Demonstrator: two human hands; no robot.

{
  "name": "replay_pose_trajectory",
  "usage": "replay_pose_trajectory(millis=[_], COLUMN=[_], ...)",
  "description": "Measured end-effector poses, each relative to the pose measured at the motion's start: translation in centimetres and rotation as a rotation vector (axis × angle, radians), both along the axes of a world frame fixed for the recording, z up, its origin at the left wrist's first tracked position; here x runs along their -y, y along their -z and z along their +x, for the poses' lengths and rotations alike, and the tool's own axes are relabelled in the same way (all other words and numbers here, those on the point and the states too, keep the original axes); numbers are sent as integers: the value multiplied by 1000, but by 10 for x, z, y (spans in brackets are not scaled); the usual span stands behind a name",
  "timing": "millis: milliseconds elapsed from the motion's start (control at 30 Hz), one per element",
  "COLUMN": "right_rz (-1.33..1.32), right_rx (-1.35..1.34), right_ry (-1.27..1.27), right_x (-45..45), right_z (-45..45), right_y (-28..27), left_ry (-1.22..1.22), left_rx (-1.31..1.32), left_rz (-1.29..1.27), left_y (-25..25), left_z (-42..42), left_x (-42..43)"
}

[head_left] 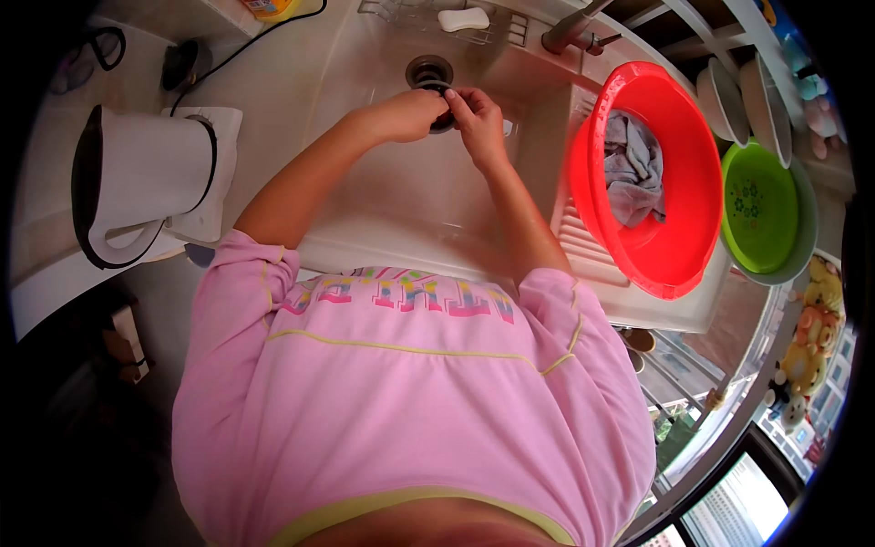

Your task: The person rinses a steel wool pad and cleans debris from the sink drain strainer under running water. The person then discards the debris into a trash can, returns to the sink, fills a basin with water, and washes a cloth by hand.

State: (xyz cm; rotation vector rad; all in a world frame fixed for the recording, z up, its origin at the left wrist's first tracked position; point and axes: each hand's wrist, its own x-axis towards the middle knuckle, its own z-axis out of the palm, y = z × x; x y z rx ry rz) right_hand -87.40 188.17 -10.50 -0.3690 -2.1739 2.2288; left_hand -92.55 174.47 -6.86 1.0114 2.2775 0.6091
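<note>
Dark round piece (444,121) sits between my hands over the sink (401,191), near its far edge, just beside the drain (427,66). My right grip (480,123) pinches its rim, thumb against fingers; my left grip (415,116) curls against it, how tightly I can't tell. Along the sink's right edge, a red basin (684,201) holds crumpled grey cloth (631,169).

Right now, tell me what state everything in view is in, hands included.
Right hand: gripping a dark round object
Left hand: at that object, exact grip unclear
White kettle with black trim: upright
White oblong bar: lying on a wire rack
Red plastic basin: holding a crumpled grey cloth
Green plastic bowl: nested in a larger pale bowl
Black-framed screen: lit
</note>
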Motion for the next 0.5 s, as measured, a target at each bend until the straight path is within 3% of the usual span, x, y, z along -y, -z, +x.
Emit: replay_pose_trajectory(millis=[133,233,500], right_rz=[35,59,85], right_rx=[-90,-117,11], right_ry=[30,44,5], right_x=[0,1,2], right_z=[-7,-7,-3], right_y=[12,14,6], left_ry=[-63,-2,38], left_rx=[-58,-20,80], left_rz=[90,-44,-14], left_y=[10,-6,-3], left_z=[2,3,-2], left_x=[7,4,7])
